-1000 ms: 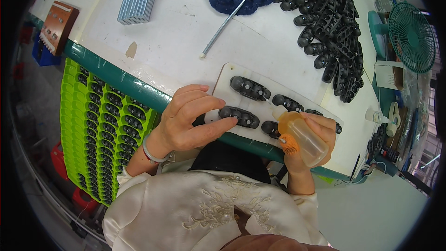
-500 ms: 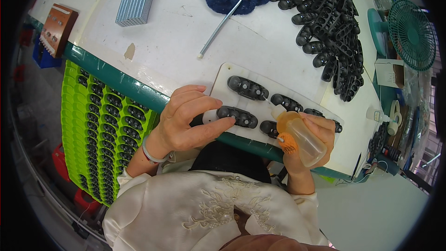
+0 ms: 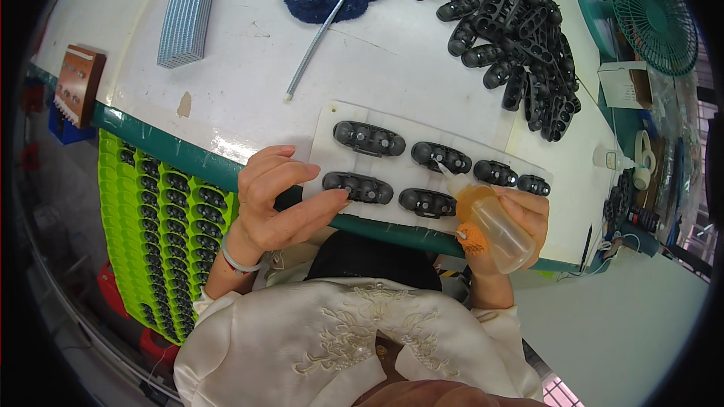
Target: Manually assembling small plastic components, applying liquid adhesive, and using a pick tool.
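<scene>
One bottle (image 3: 504,235), gripped in the right hand (image 3: 529,215), is pointing its long axis toward eleven o'clock at a part (image 3: 441,156); the open left hand (image 3: 273,209) is resting farther from it, at nine o'clock.

You wear a shiny cream blouse (image 3: 241,347) with floral embroidery (image 3: 339,343), and a pale bracelet (image 3: 235,263) rings your left wrist (image 3: 245,247).

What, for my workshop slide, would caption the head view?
The right hand holds an amber bottle, nozzle near black parts on a white board.
</scene>
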The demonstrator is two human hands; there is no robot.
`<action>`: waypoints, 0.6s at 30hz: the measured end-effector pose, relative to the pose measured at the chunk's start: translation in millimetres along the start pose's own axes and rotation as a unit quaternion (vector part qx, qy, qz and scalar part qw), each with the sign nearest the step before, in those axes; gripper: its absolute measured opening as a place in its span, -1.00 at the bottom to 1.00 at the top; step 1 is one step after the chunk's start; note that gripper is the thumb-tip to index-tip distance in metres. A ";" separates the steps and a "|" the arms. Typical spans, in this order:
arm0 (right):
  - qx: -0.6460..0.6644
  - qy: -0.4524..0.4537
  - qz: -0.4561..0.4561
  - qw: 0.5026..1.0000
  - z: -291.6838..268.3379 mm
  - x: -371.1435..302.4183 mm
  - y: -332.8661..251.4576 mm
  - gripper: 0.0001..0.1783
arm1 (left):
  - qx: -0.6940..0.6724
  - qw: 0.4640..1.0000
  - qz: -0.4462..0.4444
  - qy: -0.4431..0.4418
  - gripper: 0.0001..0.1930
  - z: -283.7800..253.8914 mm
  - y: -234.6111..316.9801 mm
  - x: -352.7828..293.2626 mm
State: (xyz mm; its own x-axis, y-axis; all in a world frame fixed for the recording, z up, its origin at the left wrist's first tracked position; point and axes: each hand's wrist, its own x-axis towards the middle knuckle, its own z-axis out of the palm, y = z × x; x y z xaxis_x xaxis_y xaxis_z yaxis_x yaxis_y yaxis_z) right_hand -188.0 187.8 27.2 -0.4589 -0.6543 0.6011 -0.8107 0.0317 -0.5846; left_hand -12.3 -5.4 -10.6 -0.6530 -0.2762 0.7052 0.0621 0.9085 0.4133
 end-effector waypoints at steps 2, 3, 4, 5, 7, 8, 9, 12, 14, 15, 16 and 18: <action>0.000 0.006 -0.004 1.000 0.9 -0.5 0.9 -0.53 | 0.000 1.000 0.001 0.000 -0.69 0.2 0.2 0.7; -0.002 0.010 -0.007 1.000 1.1 -1.1 1.1 -0.53 | -0.002 1.000 0.001 0.001 -0.69 0.4 0.2 0.8; -0.002 0.011 -0.007 1.000 1.4 -1.2 1.4 -0.53 | -0.001 1.000 0.001 0.000 -0.69 0.4 0.4 0.7; 0.005 0.009 -0.004 1.000 1.8 -1.1 1.8 -0.53 | -0.002 1.000 0.001 0.000 -0.69 0.3 0.4 0.4; 0.012 0.009 0.000 1.000 2.4 0.1 2.0 -0.53 | -0.003 1.000 0.001 -0.001 -0.70 -0.4 0.8 0.6; 0.005 -0.001 -0.004 1.000 2.8 1.5 1.6 -0.53 | -0.002 1.000 0.000 -0.001 -0.70 -0.8 0.9 0.8; -0.002 -0.011 -0.007 1.000 2.9 2.0 1.3 -0.53 | -0.001 1.000 0.000 -0.001 -0.70 -1.0 0.9 0.8; 0.005 -0.014 -0.007 1.000 -2.1 -1.2 2.7 -0.53 | -0.002 1.000 -0.002 0.000 -0.70 -0.3 1.3 1.1; 0.010 0.002 0.004 1.000 -6.0 -4.4 0.4 -0.54 | -0.005 1.000 -0.003 -0.002 -0.70 0.1 0.6 1.7; 0.019 0.018 0.015 1.000 -7.5 -5.3 -0.3 -0.55 | -0.004 1.000 -0.005 -0.006 -0.71 -0.7 0.9 1.9; 0.018 0.018 0.015 1.000 -8.8 -4.9 0.0 -0.55 | -0.005 1.000 -0.004 -0.006 -0.71 -1.4 1.1 1.9; -0.042 0.004 -0.005 0.999 -11.6 -4.6 0.7 -0.55 | -0.001 1.000 -0.012 -0.003 -0.71 -1.9 1.4 1.5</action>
State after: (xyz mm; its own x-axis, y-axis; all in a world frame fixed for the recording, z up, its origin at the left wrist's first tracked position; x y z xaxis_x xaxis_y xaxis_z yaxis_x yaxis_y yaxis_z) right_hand -190.6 199.6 30.4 -0.4539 -0.6493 0.6103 -0.8423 0.0891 -0.5316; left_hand -11.8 -5.2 -7.9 -0.6591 -0.2952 0.6917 0.0476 0.9015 0.4301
